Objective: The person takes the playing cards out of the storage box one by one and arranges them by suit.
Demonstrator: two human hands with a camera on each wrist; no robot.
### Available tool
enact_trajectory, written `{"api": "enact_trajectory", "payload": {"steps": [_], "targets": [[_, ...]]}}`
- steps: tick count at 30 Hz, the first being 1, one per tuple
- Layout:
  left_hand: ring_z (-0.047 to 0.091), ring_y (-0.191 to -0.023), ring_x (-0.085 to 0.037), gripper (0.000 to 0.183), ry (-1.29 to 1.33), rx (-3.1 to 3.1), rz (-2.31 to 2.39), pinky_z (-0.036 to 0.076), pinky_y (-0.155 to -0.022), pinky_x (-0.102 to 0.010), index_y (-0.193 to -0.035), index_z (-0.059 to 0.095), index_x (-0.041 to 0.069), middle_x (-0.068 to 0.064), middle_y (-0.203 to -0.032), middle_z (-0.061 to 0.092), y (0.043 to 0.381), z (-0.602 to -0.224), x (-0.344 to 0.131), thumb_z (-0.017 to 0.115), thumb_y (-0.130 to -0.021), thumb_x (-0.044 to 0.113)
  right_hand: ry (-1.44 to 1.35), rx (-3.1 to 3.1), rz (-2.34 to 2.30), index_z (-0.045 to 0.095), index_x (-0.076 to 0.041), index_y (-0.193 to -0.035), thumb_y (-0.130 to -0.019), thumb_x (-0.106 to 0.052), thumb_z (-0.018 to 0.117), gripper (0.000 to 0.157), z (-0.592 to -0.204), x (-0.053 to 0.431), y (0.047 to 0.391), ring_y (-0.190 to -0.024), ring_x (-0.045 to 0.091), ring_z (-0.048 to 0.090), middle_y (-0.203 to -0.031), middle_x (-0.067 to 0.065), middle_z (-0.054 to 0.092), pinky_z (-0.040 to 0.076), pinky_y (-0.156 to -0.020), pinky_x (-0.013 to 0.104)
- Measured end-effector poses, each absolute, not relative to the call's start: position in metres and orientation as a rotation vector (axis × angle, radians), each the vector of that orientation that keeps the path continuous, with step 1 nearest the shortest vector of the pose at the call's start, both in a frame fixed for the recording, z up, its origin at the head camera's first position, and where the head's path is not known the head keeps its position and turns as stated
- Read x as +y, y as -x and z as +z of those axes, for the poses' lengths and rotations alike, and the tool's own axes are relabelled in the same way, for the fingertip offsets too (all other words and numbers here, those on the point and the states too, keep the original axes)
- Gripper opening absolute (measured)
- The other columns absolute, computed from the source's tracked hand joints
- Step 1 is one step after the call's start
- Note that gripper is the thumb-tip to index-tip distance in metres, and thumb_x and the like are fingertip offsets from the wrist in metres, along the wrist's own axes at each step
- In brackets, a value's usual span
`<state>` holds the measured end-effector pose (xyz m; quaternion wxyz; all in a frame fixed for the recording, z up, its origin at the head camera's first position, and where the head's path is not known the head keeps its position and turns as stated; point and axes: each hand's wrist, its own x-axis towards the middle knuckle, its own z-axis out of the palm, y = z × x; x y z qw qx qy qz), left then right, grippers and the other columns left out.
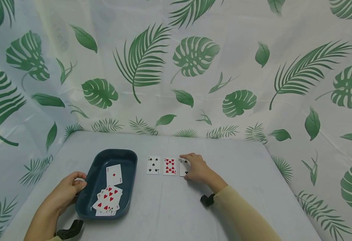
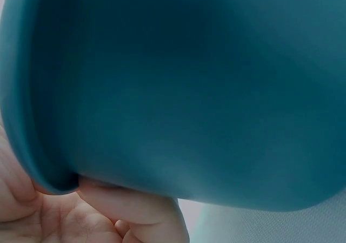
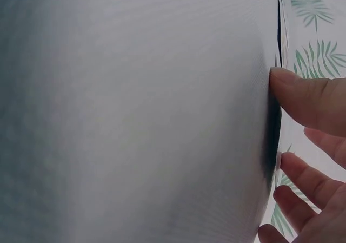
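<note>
- Cards point(image 1: 107, 199) lie heaped inside the near end of the tray point(image 1: 127, 174).
- Left of the tray, our left hand point(image 1: 69, 187) clamps its rim; we should hold it steady.
- Right of the tray, our right hand point(image 1: 198, 169) spans a black-suit card point(image 1: 183, 167); we cannot tell its grip, but should handle only edges.
</note>
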<state>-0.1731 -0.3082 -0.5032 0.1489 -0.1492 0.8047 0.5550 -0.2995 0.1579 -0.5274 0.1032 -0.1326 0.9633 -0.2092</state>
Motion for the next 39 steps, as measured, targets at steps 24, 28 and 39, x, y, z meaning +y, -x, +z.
{"api": "enact_trajectory", "payload": {"steps": [24, 28, 39], "targets": [[0.065, -0.084, -0.019, 0.03, 0.427, 2.313, 1.595, 0.058, -0.072, -0.037, -0.141, 0.037, -0.006, -0.009, -0.096, 0.06, 0.173, -0.504, -0.309, 0.042, -0.113, 0.005, 0.368, 2.907, -0.492, 0.045, -0.03, -0.163, -0.076, -0.023, 0.099, 0.102, -0.522, 0.147, 0.297, -0.153, 0.042, 0.036, -0.167, 0.009, 0.042, 0.035, -0.117, 0.071], [0.065, -0.085, -0.02, 0.03, 0.427, 2.318, 1.587, 0.058, -0.072, -0.038, -0.141, 0.037, -0.006, -0.009, -0.097, 0.06, 0.174, -0.504, -0.309, 0.042, -0.114, 0.005, 0.357, 2.919, -0.491, 0.044, -0.032, -0.163, -0.075, -0.024, 0.099, 0.103, -0.519, 0.142, 0.294, -0.153, 0.043, 0.035, -0.167, 0.009, 0.042, 0.034, -0.116, 0.071], [0.066, -0.084, -0.019, 0.029, 0.431, 2.314, 1.592, 0.058, -0.071, -0.037, -0.141, 0.037, -0.006, -0.008, -0.097, 0.06, 0.174, -0.503, -0.309, 0.042, -0.114, 0.005, 0.464, 2.934, -0.528, 0.043, -0.033, -0.163, -0.073, -0.025, 0.1, 0.106, -0.514, 0.123, 0.286, -0.153, 0.043, 0.035, -0.168, 0.01, 0.041, 0.036, -0.113, 0.069]]}}
